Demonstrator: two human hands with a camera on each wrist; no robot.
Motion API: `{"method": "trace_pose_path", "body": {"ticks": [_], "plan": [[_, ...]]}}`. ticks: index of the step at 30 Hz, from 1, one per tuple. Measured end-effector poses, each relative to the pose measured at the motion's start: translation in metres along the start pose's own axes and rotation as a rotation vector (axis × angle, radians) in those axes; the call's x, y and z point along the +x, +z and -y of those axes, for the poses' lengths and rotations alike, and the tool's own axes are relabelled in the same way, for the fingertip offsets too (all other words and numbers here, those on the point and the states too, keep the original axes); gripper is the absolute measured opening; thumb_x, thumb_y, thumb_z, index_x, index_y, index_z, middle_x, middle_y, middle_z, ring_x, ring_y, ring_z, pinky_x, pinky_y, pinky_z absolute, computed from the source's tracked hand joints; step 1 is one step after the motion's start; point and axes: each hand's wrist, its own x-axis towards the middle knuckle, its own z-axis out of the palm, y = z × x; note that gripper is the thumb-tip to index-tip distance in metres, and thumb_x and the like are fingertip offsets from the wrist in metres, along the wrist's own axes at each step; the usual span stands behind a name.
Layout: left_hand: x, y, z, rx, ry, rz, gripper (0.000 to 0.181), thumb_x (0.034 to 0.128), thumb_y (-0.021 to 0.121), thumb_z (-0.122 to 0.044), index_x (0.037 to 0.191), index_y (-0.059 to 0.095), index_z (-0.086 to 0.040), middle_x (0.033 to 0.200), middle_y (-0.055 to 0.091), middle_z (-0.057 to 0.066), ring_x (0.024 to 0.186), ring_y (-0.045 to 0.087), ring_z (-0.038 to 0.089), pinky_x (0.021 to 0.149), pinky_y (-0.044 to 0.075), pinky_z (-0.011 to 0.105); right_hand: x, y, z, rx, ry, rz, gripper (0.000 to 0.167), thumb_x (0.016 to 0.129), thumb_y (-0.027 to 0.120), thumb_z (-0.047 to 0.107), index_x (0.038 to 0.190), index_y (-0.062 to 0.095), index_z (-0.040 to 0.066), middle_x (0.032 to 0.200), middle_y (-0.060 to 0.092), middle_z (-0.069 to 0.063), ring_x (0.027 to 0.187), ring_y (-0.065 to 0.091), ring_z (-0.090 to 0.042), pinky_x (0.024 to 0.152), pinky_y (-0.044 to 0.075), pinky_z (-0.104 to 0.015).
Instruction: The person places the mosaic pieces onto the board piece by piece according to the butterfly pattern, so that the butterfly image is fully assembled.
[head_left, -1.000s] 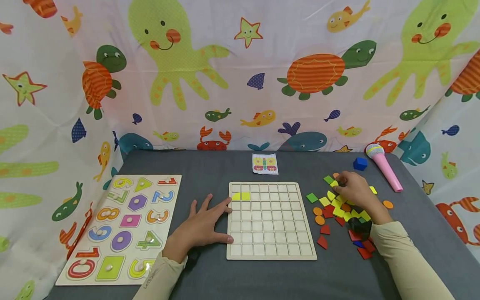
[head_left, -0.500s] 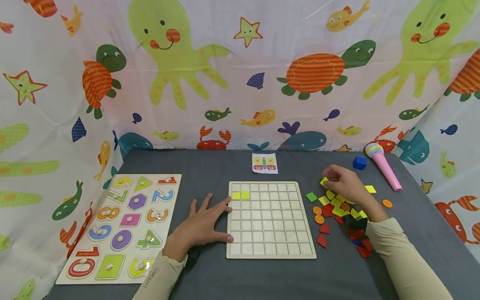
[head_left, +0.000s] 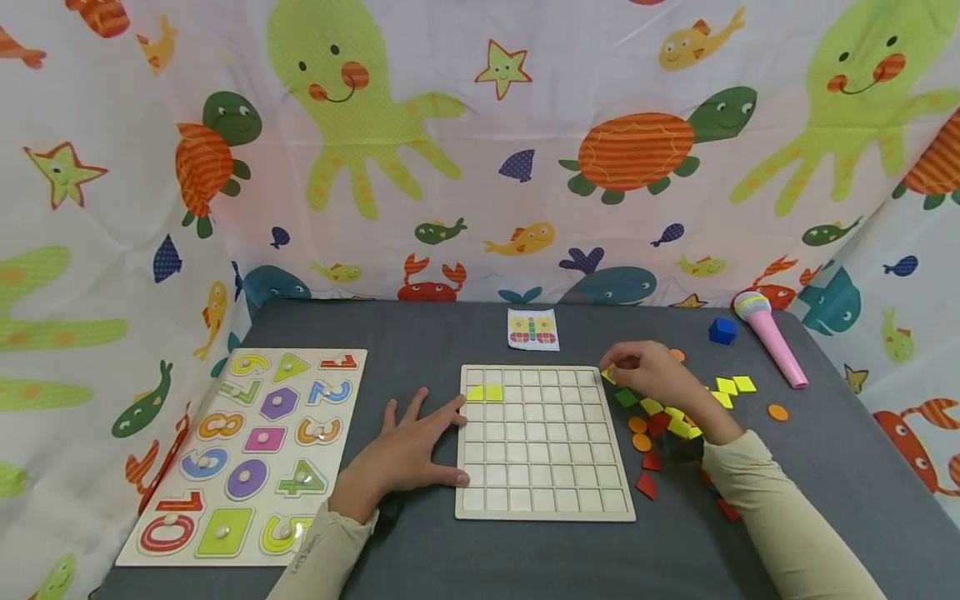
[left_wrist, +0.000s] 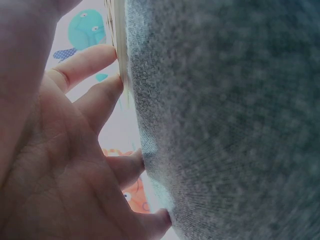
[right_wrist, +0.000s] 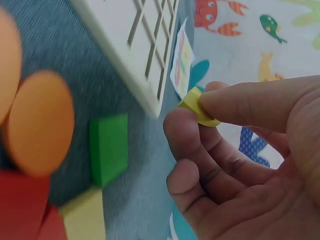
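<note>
A yellow tile (right_wrist: 197, 106) is pinched between the thumb and fingers of my right hand (head_left: 660, 375), just off the right edge of the wooden grid board (head_left: 540, 442). Two yellow tiles (head_left: 484, 392) sit side by side in cells near the board's upper left corner. My left hand (head_left: 405, 458) lies spread at the board's left edge, thumb and fingertips touching it. In the left wrist view its fingers (left_wrist: 100, 100) are straight and hold nothing. Under and beside my right hand are a green tile (right_wrist: 110, 150) and loose yellow tiles (head_left: 678, 427), partly covered by the forearm.
Orange discs (head_left: 640, 433) and red pieces (head_left: 647, 485) lie right of the board. A blue cube (head_left: 723, 331) and pink toy microphone (head_left: 772, 337) stand farther back. A butterfly pattern card (head_left: 533, 330) lies behind the board. A number puzzle (head_left: 247, 450) lies at left.
My right hand has picked a yellow tile from the pile and carried it left to the board's right edge. My left hand has stayed in place.
</note>
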Motion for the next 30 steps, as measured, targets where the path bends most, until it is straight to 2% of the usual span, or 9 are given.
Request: {"method": "trace_pose_path", "body": {"ticks": [3,8,14,21,26,30], "plan": [[0.000,0.000,-0.001,-0.004,0.000,-0.001,0.108,0.0822,0.091,-0.055,0.170,0.035,-0.024,0.156,0.056,-0.009,0.163,0.005,0.042,0.120,-0.009,0.075,0.005,0.006,0.004,0.000,-0.009,0.014,0.015,0.099,0.069,-0.001,0.111,0.079,0.001,0.102,0.075,-0.009,0.078,0.067,-0.025,0.065,0.056,-0.028],[0.000,0.000,0.000,-0.004,0.004,-0.003,0.108,0.0822,0.091,-0.055,0.169,0.035,-0.023,0.156,0.056,-0.008,0.163,0.005,0.043,0.120,-0.009,0.075,0.013,0.016,0.011,-0.010,-0.061,0.030,0.019,0.098,0.070,-0.004,0.113,0.079,0.002,0.102,0.074,-0.007,0.076,0.059,-0.019,0.065,0.049,-0.028],[0.000,0.001,0.001,-0.005,0.011,-0.008,0.109,0.0825,0.091,-0.055,0.170,0.035,-0.022,0.155,0.057,-0.008,0.163,0.006,0.044,0.120,-0.009,0.076,0.021,0.027,0.021,0.019,-0.090,0.068,0.017,0.098,0.067,-0.005,0.108,0.080,0.000,0.094,0.072,-0.007,0.070,0.058,-0.018,0.062,0.043,-0.030],[0.000,0.001,0.001,-0.009,0.022,-0.007,0.108,0.0826,0.090,-0.056,0.169,0.035,-0.022,0.155,0.057,-0.008,0.163,0.006,0.044,0.120,-0.009,0.076,0.030,0.040,0.026,0.032,-0.061,0.125,0.019,0.098,0.069,-0.003,0.112,0.080,0.002,0.093,0.067,-0.003,0.079,0.057,-0.020,0.066,0.045,-0.030],[0.000,0.001,0.000,-0.003,0.017,-0.006,0.108,0.0827,0.090,-0.056,0.170,0.035,-0.022,0.155,0.057,-0.009,0.163,0.005,0.043,0.120,-0.009,0.076,0.035,0.045,0.032,0.081,-0.074,0.170,0.020,0.097,0.071,0.000,0.116,0.078,0.001,0.087,0.066,-0.004,0.076,0.056,-0.022,0.066,0.045,-0.031],[0.000,0.000,0.000,-0.008,0.011,-0.004,0.108,0.0828,0.090,-0.055,0.170,0.035,-0.022,0.155,0.057,-0.009,0.163,0.005,0.043,0.120,-0.009,0.076,0.038,0.050,0.038,0.104,-0.095,0.196,0.022,0.096,0.073,0.001,0.118,0.077,-0.001,0.093,0.071,-0.004,0.079,0.058,-0.022,0.070,0.049,-0.032]]}}
